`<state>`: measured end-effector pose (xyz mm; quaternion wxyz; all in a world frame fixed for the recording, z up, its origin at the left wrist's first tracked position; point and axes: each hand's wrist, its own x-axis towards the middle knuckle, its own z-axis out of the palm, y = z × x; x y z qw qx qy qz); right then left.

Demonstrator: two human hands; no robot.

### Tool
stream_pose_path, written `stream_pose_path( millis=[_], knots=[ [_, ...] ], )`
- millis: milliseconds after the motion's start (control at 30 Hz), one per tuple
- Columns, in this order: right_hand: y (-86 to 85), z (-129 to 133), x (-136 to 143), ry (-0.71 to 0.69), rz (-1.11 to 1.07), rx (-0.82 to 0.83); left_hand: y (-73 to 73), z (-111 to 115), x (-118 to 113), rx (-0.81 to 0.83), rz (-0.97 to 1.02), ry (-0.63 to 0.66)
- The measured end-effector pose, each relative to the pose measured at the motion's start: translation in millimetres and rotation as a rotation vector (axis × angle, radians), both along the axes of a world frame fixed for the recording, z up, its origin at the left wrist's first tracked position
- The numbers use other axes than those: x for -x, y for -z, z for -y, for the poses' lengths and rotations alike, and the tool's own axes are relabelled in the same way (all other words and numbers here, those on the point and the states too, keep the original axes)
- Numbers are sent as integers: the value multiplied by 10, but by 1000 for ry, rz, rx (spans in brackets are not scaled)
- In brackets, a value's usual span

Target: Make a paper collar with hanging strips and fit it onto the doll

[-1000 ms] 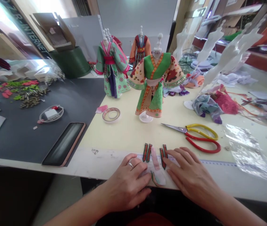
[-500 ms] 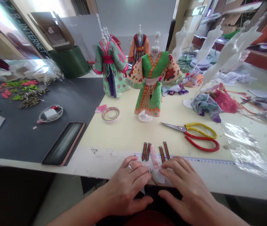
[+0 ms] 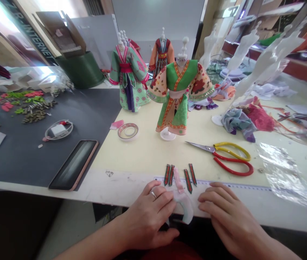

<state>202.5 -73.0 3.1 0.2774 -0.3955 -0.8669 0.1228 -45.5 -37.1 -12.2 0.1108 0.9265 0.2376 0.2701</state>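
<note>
The left hand [image 3: 153, 213] rests its bent fingers on the pale curved fabric piece [image 3: 187, 207] at the table edge, but whether the thumb pinches it cannot be told, while the right hand [image 3: 225, 213] lies loosely open and apart from it. Beyond are a pink strip [image 3: 178, 180] and patterned trim pieces [image 3: 190, 180] by a ruler [image 3: 237, 186] with markings too small to read; a dark banner [image 3: 31, 36] at upper left reads "Z R-INTERNET"
</note>
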Motion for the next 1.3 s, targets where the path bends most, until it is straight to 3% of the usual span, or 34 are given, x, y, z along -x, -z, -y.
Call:
stream_pose_path(
  millis=[167, 333, 667, 1100, 1300],
  knots=[
    [-95, -149, -30, 50, 17, -59, -32, 16, -6, -32, 49, 0],
    [-187, -395, 108, -79, 73, -17, -42, 55, -39, -35, -14, 30],
    [-181, -758, 286, -283, 374, 55, 10, 61, -66, -50, -98, 31],
    [-334, -860, 346, -351, 500, 156, 27, 39, -74, -50, -68, 18],
    [-377, -888, 317, -285, 415, 234, 32, 33, -71, -36, -64, 33]
  ],
)
